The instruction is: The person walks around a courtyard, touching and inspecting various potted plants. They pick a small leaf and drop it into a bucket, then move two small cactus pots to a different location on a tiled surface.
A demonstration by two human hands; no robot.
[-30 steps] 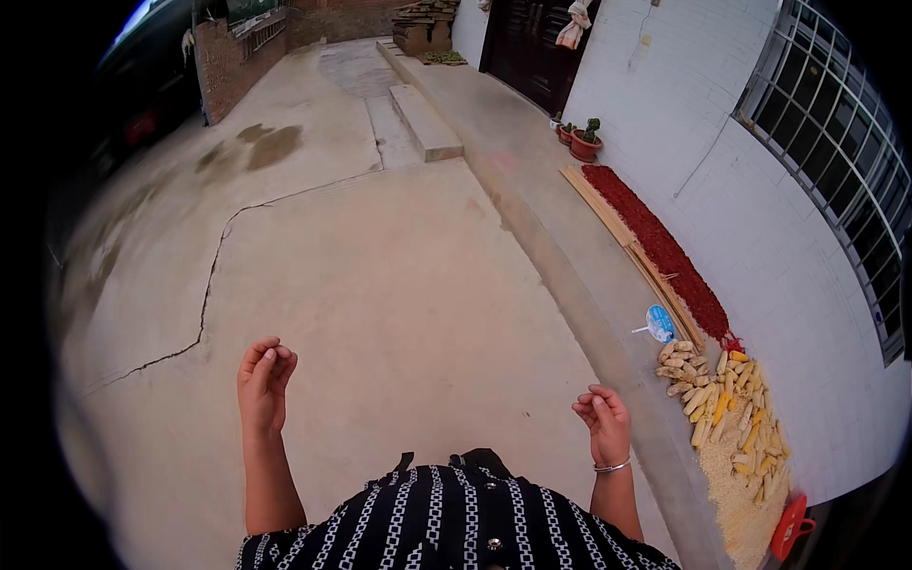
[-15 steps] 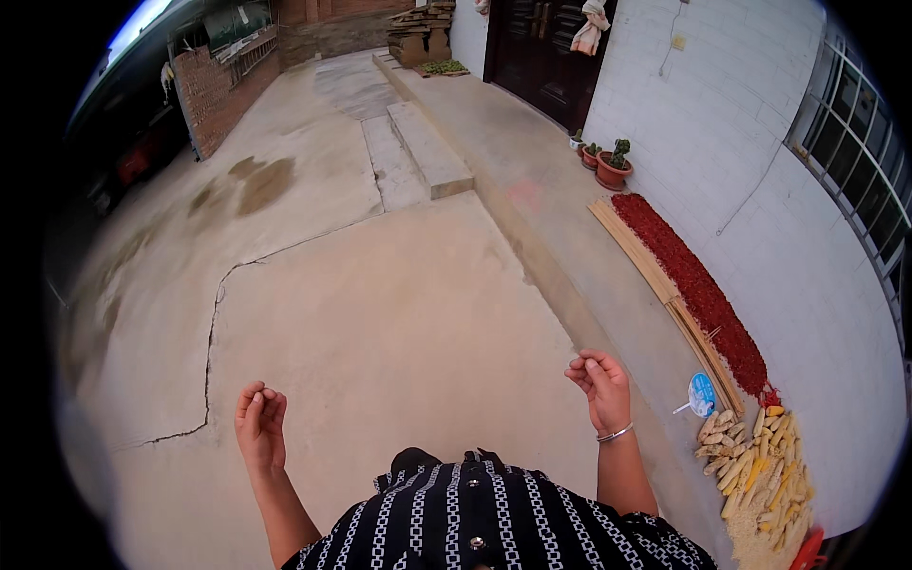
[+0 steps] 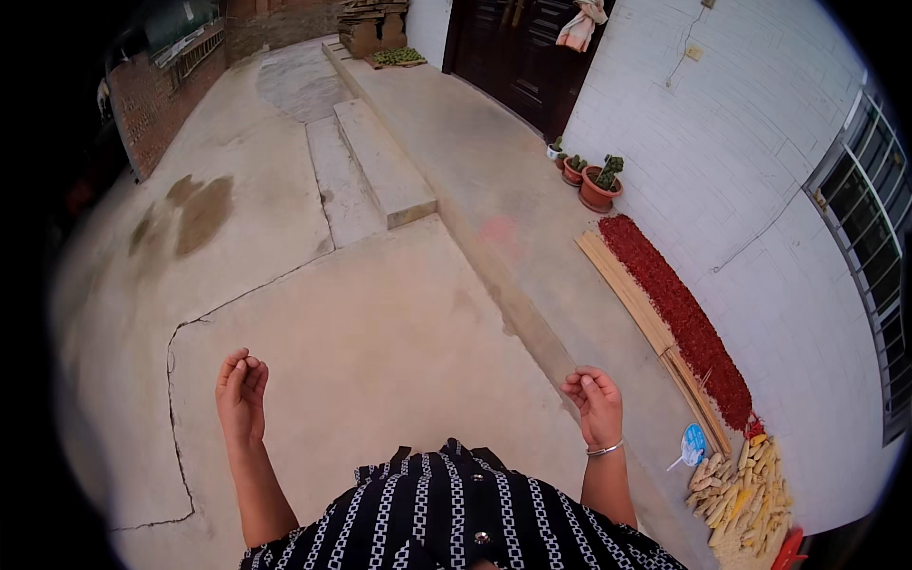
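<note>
Resting beside corn cobs (image 3: 755,484) on raised walkway (image 3: 617,332), blue fan (image 3: 693,445) is untouched, apart from right hand (image 3: 598,404). Grip of right hand narrow, of left hand (image 3: 242,394) also: fingertips together, nothing seen between. Nothing lifted yet; loose kernels (image 3: 730,551) lie below corn cobs.

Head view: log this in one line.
Left hand: raised, fingers curled, nothing visible held; right hand: same, wearing bracelet; corn cobs: lower right

**View shifted, hands moved**
Concrete step (image 3: 382,163), largest plant pot (image 3: 598,196) and corn pile (image 3: 750,489) now lower in frame. Since last shot: left hand (image 3: 241,394) higher, right hand (image 3: 596,407) slightly lower. Walk or head tilt, can't tell.
</note>
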